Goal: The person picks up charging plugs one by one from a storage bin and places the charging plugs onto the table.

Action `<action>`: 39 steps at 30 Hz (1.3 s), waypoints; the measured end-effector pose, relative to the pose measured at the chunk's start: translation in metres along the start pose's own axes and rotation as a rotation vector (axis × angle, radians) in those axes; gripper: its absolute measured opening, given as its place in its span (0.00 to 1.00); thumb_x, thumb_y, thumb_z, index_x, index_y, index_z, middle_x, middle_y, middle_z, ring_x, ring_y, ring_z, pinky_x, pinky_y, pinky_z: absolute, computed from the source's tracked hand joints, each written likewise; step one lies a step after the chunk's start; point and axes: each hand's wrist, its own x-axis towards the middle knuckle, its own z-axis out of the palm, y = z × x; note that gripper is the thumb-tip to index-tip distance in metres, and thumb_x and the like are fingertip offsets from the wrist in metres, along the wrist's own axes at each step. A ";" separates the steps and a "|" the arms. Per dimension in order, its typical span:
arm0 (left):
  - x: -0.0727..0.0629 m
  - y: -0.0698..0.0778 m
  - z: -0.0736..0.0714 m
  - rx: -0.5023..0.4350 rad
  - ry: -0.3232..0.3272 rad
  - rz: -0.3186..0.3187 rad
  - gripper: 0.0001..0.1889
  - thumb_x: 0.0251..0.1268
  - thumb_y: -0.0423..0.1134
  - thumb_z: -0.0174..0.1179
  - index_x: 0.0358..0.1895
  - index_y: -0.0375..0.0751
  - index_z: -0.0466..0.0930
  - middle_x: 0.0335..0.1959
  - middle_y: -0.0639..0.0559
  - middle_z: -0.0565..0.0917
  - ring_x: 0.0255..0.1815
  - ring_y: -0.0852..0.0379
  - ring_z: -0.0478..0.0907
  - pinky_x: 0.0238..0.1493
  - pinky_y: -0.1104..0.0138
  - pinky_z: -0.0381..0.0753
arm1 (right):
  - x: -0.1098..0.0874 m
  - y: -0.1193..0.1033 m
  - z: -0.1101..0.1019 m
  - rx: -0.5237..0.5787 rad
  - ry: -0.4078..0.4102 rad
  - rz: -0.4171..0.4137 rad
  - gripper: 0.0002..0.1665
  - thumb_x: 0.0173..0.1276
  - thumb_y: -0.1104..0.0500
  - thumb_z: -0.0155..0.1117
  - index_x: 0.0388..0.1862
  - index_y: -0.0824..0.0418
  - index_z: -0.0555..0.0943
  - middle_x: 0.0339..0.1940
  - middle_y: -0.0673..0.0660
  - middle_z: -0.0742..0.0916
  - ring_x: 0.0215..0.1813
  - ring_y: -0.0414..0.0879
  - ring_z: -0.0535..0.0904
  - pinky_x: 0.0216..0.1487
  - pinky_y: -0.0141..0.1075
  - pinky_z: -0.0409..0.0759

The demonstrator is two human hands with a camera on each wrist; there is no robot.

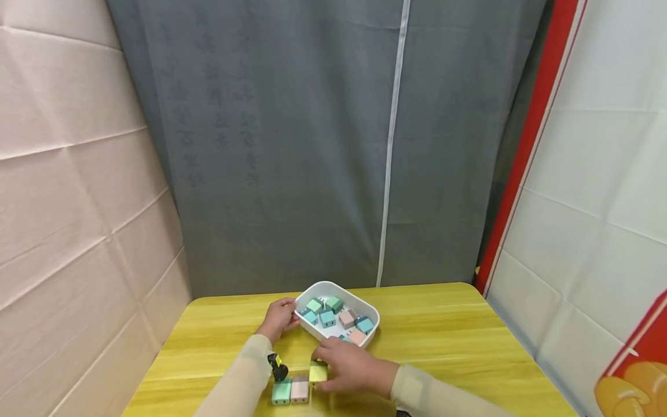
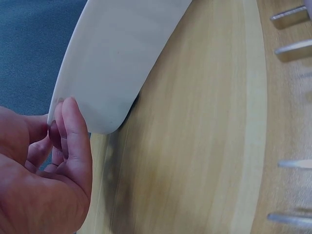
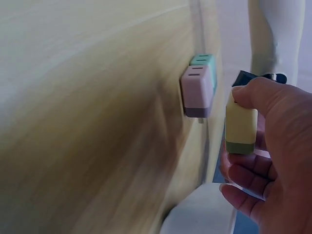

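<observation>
My left hand (image 1: 279,320) pinches the left end of a white tray (image 1: 311,332) by its rim, thumb on one side and fingers on the other in the left wrist view. My right hand (image 1: 351,366) holds a yellow plug charger (image 3: 241,124) between thumb and fingers, with an olive band at one end. In the right wrist view the charger appears raised off the table. Just left of it, a pink charger (image 1: 299,390) and a mint green charger (image 1: 281,392) stand side by side on the table.
Inside the tray lie several chargers, among them a blue one (image 1: 327,318), a green one (image 1: 334,304) and a pink one (image 1: 347,318). Blurred metal prongs (image 2: 295,46) show at the left wrist view's right edge. A grey curtain (image 1: 286,174) hangs behind the wooden table (image 1: 443,347).
</observation>
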 end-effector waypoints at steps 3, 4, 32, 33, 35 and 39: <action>0.001 0.000 0.001 -0.001 0.013 -0.002 0.21 0.92 0.40 0.53 0.76 0.32 0.76 0.50 0.37 0.84 0.39 0.51 0.84 0.49 0.64 0.92 | -0.001 -0.001 0.005 0.006 -0.028 0.008 0.28 0.71 0.35 0.78 0.63 0.45 0.85 0.45 0.38 0.78 0.45 0.32 0.72 0.44 0.25 0.75; 0.002 0.000 0.001 0.000 0.015 -0.001 0.21 0.92 0.39 0.53 0.76 0.31 0.76 0.49 0.37 0.83 0.39 0.51 0.83 0.48 0.64 0.92 | -0.001 -0.001 0.007 0.008 -0.037 0.014 0.28 0.71 0.35 0.78 0.63 0.44 0.85 0.44 0.38 0.77 0.44 0.32 0.71 0.44 0.26 0.75; 0.005 0.000 0.001 -0.006 0.007 -0.010 0.22 0.92 0.39 0.52 0.77 0.31 0.75 0.47 0.38 0.83 0.39 0.51 0.83 0.49 0.62 0.92 | -0.004 0.000 0.037 -0.056 -0.041 -0.035 0.28 0.69 0.34 0.79 0.60 0.44 0.85 0.41 0.37 0.76 0.43 0.32 0.70 0.44 0.25 0.72; 0.005 0.000 0.001 -0.008 0.009 -0.012 0.22 0.92 0.39 0.52 0.77 0.31 0.75 0.47 0.38 0.83 0.39 0.51 0.83 0.48 0.63 0.92 | -0.003 0.000 0.037 -0.053 -0.042 -0.034 0.28 0.69 0.34 0.79 0.61 0.44 0.85 0.41 0.37 0.76 0.43 0.32 0.70 0.44 0.24 0.72; 0.006 0.000 0.001 -0.008 0.013 -0.011 0.22 0.92 0.39 0.52 0.77 0.31 0.75 0.47 0.38 0.83 0.38 0.51 0.83 0.48 0.63 0.92 | -0.003 0.001 0.038 -0.050 -0.040 -0.029 0.28 0.69 0.34 0.79 0.61 0.44 0.85 0.41 0.37 0.76 0.43 0.32 0.70 0.44 0.25 0.73; 0.006 0.001 0.002 -0.015 0.022 -0.004 0.21 0.92 0.38 0.53 0.76 0.30 0.76 0.45 0.38 0.83 0.35 0.53 0.83 0.45 0.63 0.92 | -0.003 0.001 0.038 -0.038 -0.040 -0.016 0.28 0.69 0.35 0.80 0.62 0.44 0.85 0.41 0.37 0.76 0.43 0.32 0.70 0.44 0.25 0.73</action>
